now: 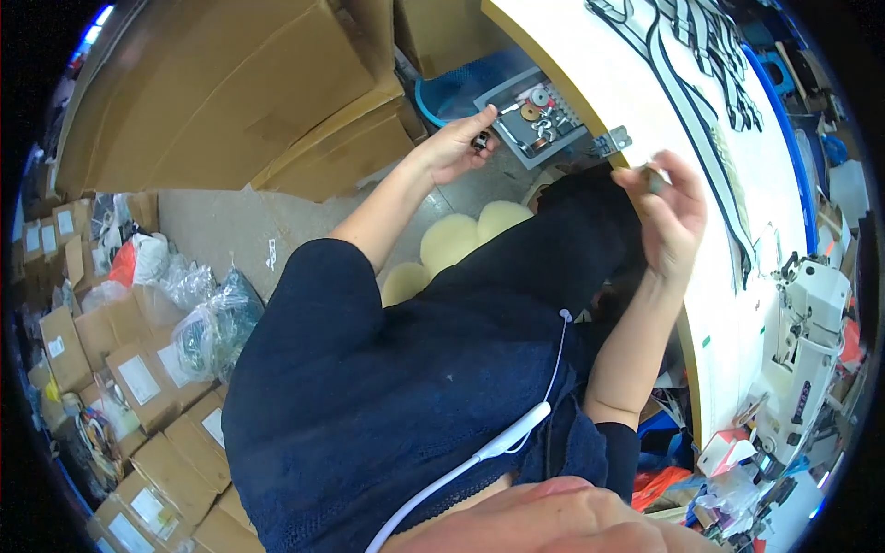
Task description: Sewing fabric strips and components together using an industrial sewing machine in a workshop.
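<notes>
My left hand (454, 152) is held in the air beside a grey plastic drawer (506, 96). Its fingers curl around a small black-and-silver metal part (480, 140), whose exact kind I cannot make out. My right hand (675, 207) is raised by the rounded edge of the white table (650, 69). Between its thumb and fingers it pinches a small grey-green piece (654, 180), too small to name. In the drawer lie bobbins (531, 112) and several small metal parts (551, 125). A metal bracket (611, 141) is fixed on the table edge, close to my right fingers.
Black-and-white straps (705, 138) lie across the table. A white sewing machine (811, 318) stands at the right. Large cardboard boxes (212, 83) are at the upper left, and more boxes (138, 376) with plastic bags (219, 323) at the lower left. A blue basket (425, 98) is behind the drawer.
</notes>
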Demonstrator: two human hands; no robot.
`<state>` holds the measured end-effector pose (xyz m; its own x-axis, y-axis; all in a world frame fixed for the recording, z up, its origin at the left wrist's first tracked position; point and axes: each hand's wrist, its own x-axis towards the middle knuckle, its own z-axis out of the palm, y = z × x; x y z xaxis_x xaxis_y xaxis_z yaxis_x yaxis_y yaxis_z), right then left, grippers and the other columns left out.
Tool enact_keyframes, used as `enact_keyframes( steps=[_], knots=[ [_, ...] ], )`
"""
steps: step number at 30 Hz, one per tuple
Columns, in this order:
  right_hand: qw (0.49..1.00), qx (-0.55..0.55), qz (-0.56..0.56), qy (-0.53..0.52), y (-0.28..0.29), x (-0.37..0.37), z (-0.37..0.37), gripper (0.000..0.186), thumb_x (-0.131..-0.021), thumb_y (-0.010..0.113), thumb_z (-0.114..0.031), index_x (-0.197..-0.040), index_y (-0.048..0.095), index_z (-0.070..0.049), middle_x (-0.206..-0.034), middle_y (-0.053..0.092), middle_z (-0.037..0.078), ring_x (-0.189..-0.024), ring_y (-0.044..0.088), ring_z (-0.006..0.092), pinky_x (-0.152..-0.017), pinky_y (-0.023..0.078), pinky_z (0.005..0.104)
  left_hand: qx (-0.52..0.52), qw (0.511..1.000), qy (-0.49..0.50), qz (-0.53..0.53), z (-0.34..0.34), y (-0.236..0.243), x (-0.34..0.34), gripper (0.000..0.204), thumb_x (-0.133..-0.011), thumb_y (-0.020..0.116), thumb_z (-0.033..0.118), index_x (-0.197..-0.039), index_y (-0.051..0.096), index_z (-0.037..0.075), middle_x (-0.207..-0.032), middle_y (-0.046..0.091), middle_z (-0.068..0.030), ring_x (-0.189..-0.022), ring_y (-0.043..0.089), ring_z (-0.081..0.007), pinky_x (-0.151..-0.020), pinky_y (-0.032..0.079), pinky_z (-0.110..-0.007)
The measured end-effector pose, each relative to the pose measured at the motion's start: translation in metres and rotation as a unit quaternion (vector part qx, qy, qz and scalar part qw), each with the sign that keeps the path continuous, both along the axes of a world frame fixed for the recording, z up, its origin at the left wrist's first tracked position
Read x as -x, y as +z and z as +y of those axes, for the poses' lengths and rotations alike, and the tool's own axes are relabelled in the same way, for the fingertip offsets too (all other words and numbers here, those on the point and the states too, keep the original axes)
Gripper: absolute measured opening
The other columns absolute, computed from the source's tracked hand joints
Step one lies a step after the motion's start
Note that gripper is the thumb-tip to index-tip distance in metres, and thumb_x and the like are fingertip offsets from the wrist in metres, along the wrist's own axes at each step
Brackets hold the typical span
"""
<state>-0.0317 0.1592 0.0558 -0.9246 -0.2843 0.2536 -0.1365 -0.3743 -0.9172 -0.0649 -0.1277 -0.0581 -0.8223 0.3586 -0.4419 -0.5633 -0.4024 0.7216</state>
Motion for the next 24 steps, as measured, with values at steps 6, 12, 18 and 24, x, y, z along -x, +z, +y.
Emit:
enact_keyframes(
  steps=[6, 12, 18, 24],
  knots=[
    [0.983, 0.035, 0.044, -0.175, 0.008, -0.026, 0.069, 0.041, -0.083, 0.062, 0.005, -0.124, 0.057, 0.002, -0.116, 0.061, 0.014, -0.099, 0.066, 0.0286, -0.090, 0.054, 0.0435, 0.011, 1.000, -0.007, 0.007, -0.006, -0.002, -0.002, 0.044, -0.086, 0.061, 0.060, -0.096, 0.058, 0.016, -0.077, 0.055, 0.0032, -0.067, 0.047, -0.0067, -0.058, 0.037, -0.020],
    [0.938, -0.120, 0.018, -0.326, -0.013, -0.033, 0.095, 0.032, -0.089, 0.059, 0.002, -0.121, 0.057, 0.006, -0.110, 0.064, 0.018, -0.098, 0.065, 0.0258, -0.087, 0.054, 0.0393, -0.001, 0.999, 0.051, 0.006, -0.017, 0.014, -0.006, 0.029, -0.095, 0.053, 0.042, -0.099, 0.055, 0.013, -0.090, 0.059, -0.0036, -0.071, 0.050, -0.0125, -0.060, 0.039, -0.021],
    [0.904, -0.200, -0.008, -0.378, -0.022, -0.025, 0.091, 0.027, -0.090, 0.059, 0.002, -0.117, 0.060, 0.004, -0.112, 0.064, 0.016, -0.098, 0.066, 0.0214, -0.085, 0.056, 0.0334, -0.049, 0.984, 0.075, 0.151, -0.059, 0.046, 0.001, 0.038, -0.091, 0.047, 0.001, -0.129, 0.047, -0.006, -0.124, 0.057, -0.0191, -0.106, 0.060, -0.0216, -0.091, 0.052, -0.029],
    [0.897, -0.199, 0.009, -0.394, -0.022, -0.026, 0.087, 0.027, -0.089, 0.059, 0.003, -0.116, 0.061, 0.003, -0.111, 0.064, 0.014, -0.097, 0.065, 0.0194, -0.085, 0.056, 0.0318, 0.114, 0.959, 0.002, 0.259, -0.025, 0.090, 0.022, 0.039, -0.094, 0.056, 0.010, -0.130, 0.051, -0.002, -0.122, 0.061, -0.0156, -0.111, 0.060, -0.0199, -0.096, 0.049, -0.030]
  ],
)
